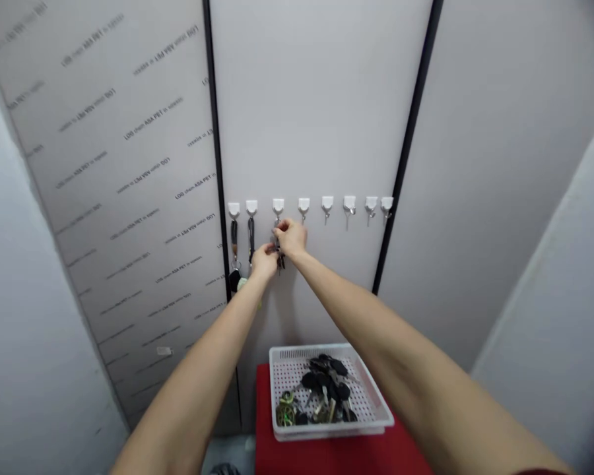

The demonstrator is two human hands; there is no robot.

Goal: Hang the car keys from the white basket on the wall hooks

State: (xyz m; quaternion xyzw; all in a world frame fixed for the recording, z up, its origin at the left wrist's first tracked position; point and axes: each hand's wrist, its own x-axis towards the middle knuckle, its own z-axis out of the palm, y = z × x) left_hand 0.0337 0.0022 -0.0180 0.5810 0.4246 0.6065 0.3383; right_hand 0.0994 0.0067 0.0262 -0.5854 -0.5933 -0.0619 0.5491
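Note:
Both my arms reach up to a row of several white wall hooks (327,203) on a pale panel. My right hand (293,237) is pinched just under the third hook (278,206), gripping the top of a bunch of keys (279,258). My left hand (263,260) is closed around the lower part of that same bunch. On the two leftmost hooks hang dark key straps (234,239) with fobs at the bottom. The hooks to the right of my hands carry nothing I can make out.
Below, a white perforated basket (376,399) holds several black-headed keys and metal rings. It sits on a red surface (336,455). A printed film-covered panel (119,185) stands at the left, and plain white walls close in on both sides.

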